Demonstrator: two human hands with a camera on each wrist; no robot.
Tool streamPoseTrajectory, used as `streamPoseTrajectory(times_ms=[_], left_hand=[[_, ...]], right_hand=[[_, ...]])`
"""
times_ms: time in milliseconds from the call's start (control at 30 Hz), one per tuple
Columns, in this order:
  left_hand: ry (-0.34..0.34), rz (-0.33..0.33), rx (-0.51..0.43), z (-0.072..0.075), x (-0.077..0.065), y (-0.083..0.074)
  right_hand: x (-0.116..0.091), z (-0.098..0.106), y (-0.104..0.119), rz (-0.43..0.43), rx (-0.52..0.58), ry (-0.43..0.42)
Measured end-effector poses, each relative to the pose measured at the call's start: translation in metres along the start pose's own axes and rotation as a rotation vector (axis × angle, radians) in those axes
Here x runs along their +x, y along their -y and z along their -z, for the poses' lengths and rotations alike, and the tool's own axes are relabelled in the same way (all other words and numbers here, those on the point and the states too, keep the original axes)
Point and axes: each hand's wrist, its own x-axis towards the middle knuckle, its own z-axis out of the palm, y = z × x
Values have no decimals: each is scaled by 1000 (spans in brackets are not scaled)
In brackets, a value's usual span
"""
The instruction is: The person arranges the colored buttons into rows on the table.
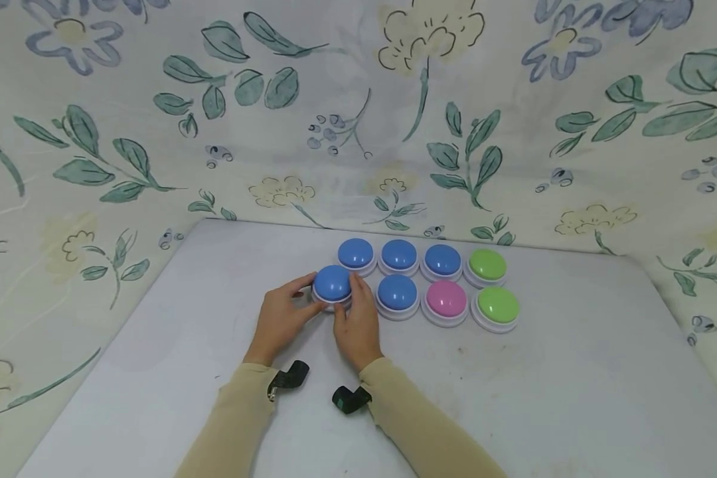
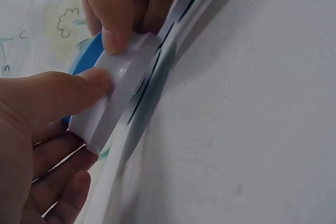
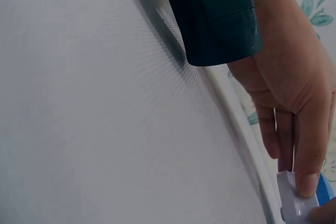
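Both hands hold one blue-domed push button with a white base, at the left end of the front row. My left hand grips its left side, with the thumb on the white base and the fingers round the far side. From the right, my right hand pinches the same button, its thumb on the base. In the left wrist view the white base is close over the tabletop, slightly tilted. Right beside the right fingers stands another blue button.
A pink button and a green button continue the front row. Behind them are three blue buttons and a second green one. The white table meets a floral cloth at its back edge.
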Motion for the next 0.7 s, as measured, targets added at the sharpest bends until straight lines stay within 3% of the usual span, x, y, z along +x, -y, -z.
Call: streamPoseTrajectory(times_ms=[333,700], left_hand=[[10,-1,0,-1,-3,-8],[15,7,15,-3,-2,-7]], right_hand=[[-3,4,6,26,-21,-10],[0,11,7,-1,-78,45]])
